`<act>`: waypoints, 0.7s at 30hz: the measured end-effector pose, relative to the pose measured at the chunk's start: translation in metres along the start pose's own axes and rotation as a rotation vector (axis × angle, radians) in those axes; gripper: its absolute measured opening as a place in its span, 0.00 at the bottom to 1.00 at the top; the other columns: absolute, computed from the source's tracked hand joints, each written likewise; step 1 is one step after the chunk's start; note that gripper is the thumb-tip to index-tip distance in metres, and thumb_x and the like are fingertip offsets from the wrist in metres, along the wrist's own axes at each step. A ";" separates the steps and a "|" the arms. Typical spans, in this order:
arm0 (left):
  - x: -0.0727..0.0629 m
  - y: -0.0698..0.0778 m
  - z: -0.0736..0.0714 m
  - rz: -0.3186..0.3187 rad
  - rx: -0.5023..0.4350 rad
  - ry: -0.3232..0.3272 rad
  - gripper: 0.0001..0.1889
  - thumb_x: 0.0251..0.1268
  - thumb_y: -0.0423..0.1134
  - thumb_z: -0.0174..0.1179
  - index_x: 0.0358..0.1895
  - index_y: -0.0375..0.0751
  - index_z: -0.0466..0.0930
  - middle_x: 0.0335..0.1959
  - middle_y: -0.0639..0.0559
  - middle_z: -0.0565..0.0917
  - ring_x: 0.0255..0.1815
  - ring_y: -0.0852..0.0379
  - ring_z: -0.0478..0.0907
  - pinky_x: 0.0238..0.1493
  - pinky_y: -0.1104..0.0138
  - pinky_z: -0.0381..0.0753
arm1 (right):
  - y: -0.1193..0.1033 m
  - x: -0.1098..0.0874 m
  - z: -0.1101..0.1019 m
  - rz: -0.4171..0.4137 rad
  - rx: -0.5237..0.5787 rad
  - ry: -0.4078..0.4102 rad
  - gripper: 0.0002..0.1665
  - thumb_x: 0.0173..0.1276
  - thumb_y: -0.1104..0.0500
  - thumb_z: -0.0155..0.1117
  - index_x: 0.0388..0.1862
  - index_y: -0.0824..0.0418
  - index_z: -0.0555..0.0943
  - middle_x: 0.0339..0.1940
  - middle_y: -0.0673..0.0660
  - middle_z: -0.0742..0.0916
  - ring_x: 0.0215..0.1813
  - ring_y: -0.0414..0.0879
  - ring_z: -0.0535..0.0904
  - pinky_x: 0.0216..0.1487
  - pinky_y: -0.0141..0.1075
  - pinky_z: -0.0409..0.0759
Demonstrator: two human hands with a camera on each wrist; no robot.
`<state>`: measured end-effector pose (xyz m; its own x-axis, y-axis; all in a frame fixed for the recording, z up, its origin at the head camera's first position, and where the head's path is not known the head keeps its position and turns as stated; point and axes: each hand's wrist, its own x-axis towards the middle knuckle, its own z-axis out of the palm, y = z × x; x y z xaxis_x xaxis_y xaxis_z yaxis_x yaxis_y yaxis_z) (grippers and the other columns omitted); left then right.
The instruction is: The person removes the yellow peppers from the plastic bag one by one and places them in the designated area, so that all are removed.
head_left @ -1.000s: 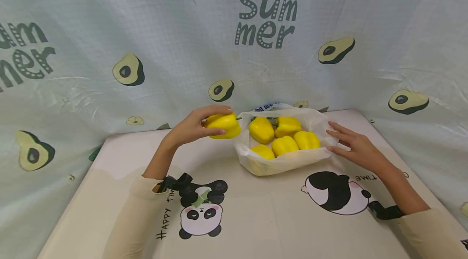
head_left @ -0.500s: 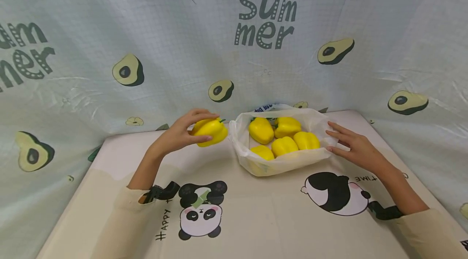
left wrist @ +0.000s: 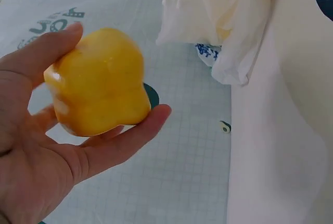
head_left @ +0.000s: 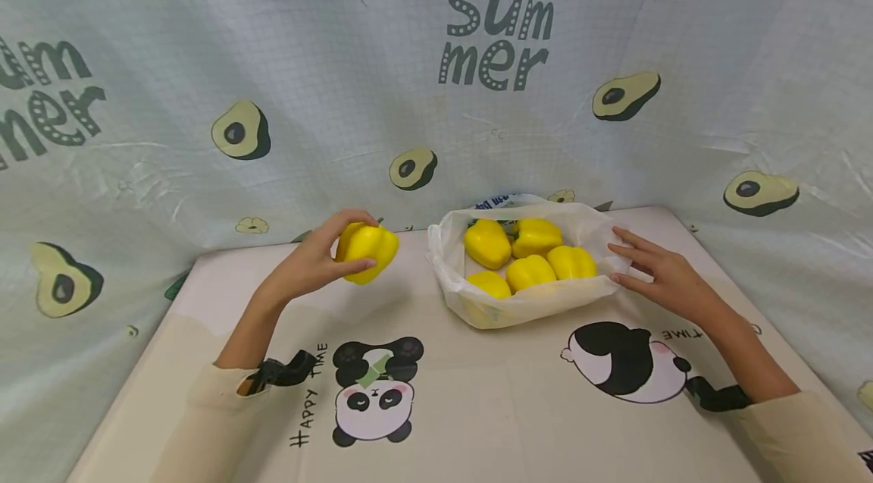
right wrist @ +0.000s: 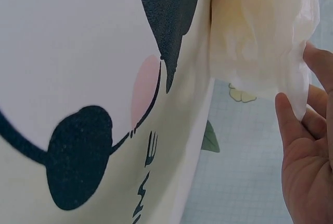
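My left hand (head_left: 307, 265) holds a yellow bell pepper (head_left: 373, 246) above the table, left of the plastic bag. Up close in the left wrist view, thumb and fingers curve round the glossy pepper (left wrist: 101, 81). The white plastic bag (head_left: 491, 316) lies open at the back of the table with several yellow peppers (head_left: 532, 271) inside. At its right end, my right hand (head_left: 671, 284) grips the bag's edge. The right wrist view has the corner of the bag (right wrist: 255, 41) between the thumb and fingers of that hand (right wrist: 309, 156).
A pale cloth printed with pandas covers the table (head_left: 470, 407). Close behind the bag hangs a curtain (head_left: 327, 89) with avocado prints and lettering. Each wrist wears a black strap; the left strap (head_left: 283, 371) shows near the panda print (head_left: 375, 407).
My left hand has carried the pepper leftward and slightly down, away from the bag's left side. The pepper has turned a little in view. My right hand and the bag stay nearly still.
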<state>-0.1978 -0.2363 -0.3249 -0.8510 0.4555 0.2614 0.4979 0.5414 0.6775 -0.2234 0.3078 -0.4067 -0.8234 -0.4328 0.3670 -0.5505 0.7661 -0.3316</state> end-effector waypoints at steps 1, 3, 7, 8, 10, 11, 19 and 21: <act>-0.001 -0.002 -0.001 0.001 0.001 0.007 0.28 0.65 0.37 0.70 0.67 0.50 0.70 0.67 0.47 0.71 0.61 0.45 0.70 0.61 0.46 0.76 | 0.000 0.000 0.000 0.001 0.000 -0.001 0.35 0.65 0.56 0.75 0.67 0.69 0.77 0.75 0.69 0.71 0.64 0.70 0.76 0.50 0.58 0.84; -0.004 -0.006 -0.002 0.009 0.008 0.023 0.27 0.69 0.37 0.67 0.68 0.50 0.71 0.68 0.47 0.71 0.63 0.45 0.69 0.64 0.43 0.74 | 0.000 -0.002 0.001 0.005 0.001 -0.003 0.35 0.65 0.55 0.74 0.67 0.70 0.76 0.75 0.69 0.70 0.64 0.71 0.75 0.50 0.58 0.84; -0.010 -0.013 -0.005 0.018 0.034 0.063 0.23 0.71 0.37 0.65 0.67 0.49 0.76 0.69 0.46 0.70 0.67 0.43 0.68 0.68 0.40 0.70 | 0.000 -0.004 0.002 0.004 0.008 -0.006 0.35 0.65 0.55 0.74 0.67 0.69 0.76 0.75 0.69 0.70 0.64 0.71 0.75 0.50 0.58 0.84; -0.012 -0.015 -0.006 0.015 0.040 0.075 0.23 0.70 0.37 0.66 0.66 0.49 0.77 0.69 0.45 0.70 0.67 0.43 0.68 0.67 0.41 0.71 | 0.000 -0.005 0.003 0.005 0.010 -0.005 0.35 0.65 0.55 0.74 0.67 0.69 0.76 0.75 0.69 0.70 0.64 0.71 0.76 0.50 0.58 0.84; -0.014 -0.018 -0.007 0.007 0.037 0.087 0.25 0.67 0.35 0.69 0.66 0.47 0.76 0.68 0.44 0.70 0.65 0.42 0.70 0.64 0.43 0.76 | 0.000 -0.006 0.003 0.005 0.012 -0.003 0.35 0.65 0.55 0.74 0.67 0.69 0.76 0.75 0.69 0.71 0.63 0.71 0.76 0.50 0.58 0.84; -0.016 -0.019 -0.008 0.001 0.037 0.090 0.28 0.64 0.34 0.71 0.67 0.46 0.75 0.69 0.44 0.69 0.64 0.41 0.70 0.62 0.44 0.79 | 0.000 -0.006 0.003 0.006 0.011 -0.004 0.35 0.65 0.55 0.74 0.67 0.69 0.76 0.75 0.69 0.71 0.63 0.71 0.76 0.50 0.58 0.84; -0.028 -0.023 -0.013 -0.039 0.025 0.063 0.48 0.48 0.27 0.79 0.75 0.44 0.64 0.71 0.38 0.61 0.65 0.35 0.67 0.53 0.44 0.84 | 0.000 -0.003 0.002 0.013 0.005 -0.008 0.35 0.65 0.55 0.74 0.67 0.69 0.76 0.75 0.69 0.70 0.64 0.71 0.75 0.51 0.60 0.83; -0.030 -0.023 -0.015 -0.047 0.026 0.060 0.51 0.48 0.26 0.78 0.77 0.44 0.60 0.72 0.36 0.59 0.66 0.35 0.66 0.53 0.45 0.83 | 0.000 -0.002 0.001 0.013 0.006 -0.009 0.35 0.66 0.55 0.74 0.67 0.69 0.76 0.75 0.69 0.70 0.64 0.71 0.75 0.51 0.60 0.83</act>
<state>-0.1862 -0.2727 -0.3382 -0.8815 0.3867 0.2710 0.4609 0.5794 0.6722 -0.2215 0.3084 -0.4082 -0.8316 -0.4271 0.3551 -0.5406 0.7689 -0.3413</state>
